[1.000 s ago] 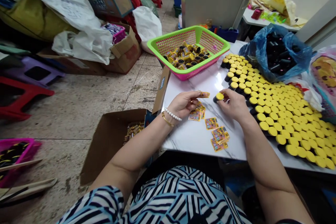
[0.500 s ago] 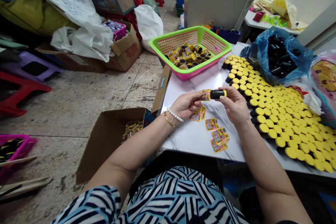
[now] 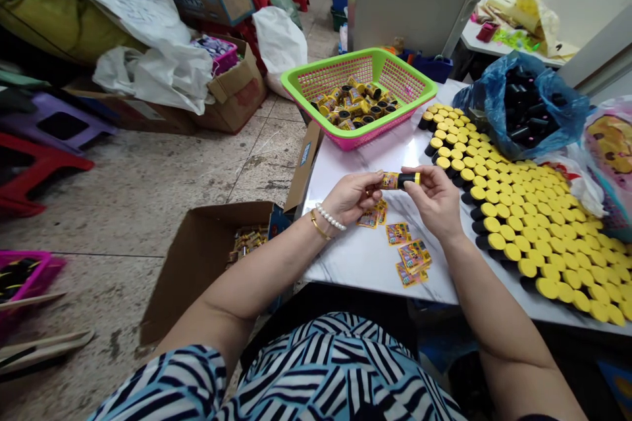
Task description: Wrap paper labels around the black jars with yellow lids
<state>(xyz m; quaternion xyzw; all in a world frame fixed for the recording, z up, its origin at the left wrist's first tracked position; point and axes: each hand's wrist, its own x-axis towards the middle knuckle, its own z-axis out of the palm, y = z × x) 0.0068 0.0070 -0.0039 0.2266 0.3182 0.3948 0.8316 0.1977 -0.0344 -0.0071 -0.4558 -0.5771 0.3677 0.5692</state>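
Observation:
My right hand (image 3: pixel 434 200) grips a small black tube with a yellow cap (image 3: pixel 407 179), held sideways above the white marble table (image 3: pixel 365 260). My left hand (image 3: pixel 349 196) pinches a yellow printed sticker (image 3: pixel 390 180) against the tube's open end, fingers closed on it. Under both hands lie several loose stickers (image 3: pixel 409 255). To the right, many yellow-capped black tubes (image 3: pixel 523 210) stand packed in rows.
A green and pink basket (image 3: pixel 316 82) of labelled tubes sits at the table's far edge. A blue bag of black tubes (image 3: pixel 523 108) lies at the back right. An open cardboard box (image 3: pixel 207 263) stands on the floor at my left, with stools, bags and boxes beyond.
My right hand picked a tube from the rows, lifted it and turned it sideways. My left hand brought a sticker up, and the sticker now lies wrapped on the tube.

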